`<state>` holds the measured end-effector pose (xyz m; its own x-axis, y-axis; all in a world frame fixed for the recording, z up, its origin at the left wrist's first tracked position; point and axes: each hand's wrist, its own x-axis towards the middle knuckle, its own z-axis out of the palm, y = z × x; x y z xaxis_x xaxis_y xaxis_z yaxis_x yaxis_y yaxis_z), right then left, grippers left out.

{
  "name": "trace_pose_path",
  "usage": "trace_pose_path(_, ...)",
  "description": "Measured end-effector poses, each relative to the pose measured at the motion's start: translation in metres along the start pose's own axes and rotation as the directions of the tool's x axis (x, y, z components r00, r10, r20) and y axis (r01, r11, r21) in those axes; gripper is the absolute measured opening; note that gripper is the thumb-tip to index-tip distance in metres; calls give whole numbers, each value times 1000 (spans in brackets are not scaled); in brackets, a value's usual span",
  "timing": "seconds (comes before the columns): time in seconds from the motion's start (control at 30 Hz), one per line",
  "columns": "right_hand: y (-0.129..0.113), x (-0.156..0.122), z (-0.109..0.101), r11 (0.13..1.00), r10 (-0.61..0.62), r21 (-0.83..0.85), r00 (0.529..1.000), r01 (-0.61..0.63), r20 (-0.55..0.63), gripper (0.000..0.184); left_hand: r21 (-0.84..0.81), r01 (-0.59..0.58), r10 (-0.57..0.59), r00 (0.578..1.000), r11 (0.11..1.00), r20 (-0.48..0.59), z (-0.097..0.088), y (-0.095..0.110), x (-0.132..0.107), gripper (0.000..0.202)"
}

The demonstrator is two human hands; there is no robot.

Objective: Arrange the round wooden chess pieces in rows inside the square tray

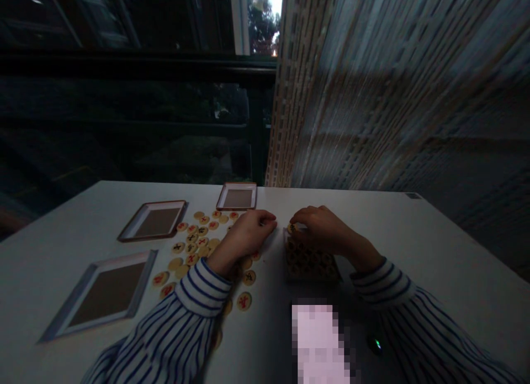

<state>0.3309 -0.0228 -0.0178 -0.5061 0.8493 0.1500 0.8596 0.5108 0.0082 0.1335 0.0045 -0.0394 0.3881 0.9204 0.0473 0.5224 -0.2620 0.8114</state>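
Several round wooden game discs (pixel 194 243) with red or black marks lie scattered on the white table (pixel 434 262). My left hand (pixel 248 232) rests over the discs' right edge, fingers curled down; what they hold is hidden. My right hand (pixel 321 226) pinches one disc (pixel 292 227) at the far end of a small box (pixel 308 261) packed with discs in rows. Both sleeves are striped blue and white.
Three shallow trays with brown insides sit on the left: one near (pixel 74 315), one middle (pixel 128 232), one far (pixel 223 199). A pixelated patch lies at the bottom centre. A dark window and a bead curtain stand behind the table.
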Motion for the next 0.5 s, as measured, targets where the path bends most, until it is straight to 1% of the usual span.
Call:
trace_pose_path(0.17,0,0,2,1000,1,-4,999,-1,46,25,27,-1,1,1000,1000,10,1,0,0,33)
trace_pose_path(0.33,3,0,6,1000,2,-13,999,-1,52,25,68,-56,56,998,996,2,1,-2,1,33)
trace_pose_path(0.5,3,0,8,1000,-5,-18,999,6,53,25,76,-58,57,998,995,13,1,-3,0,35)
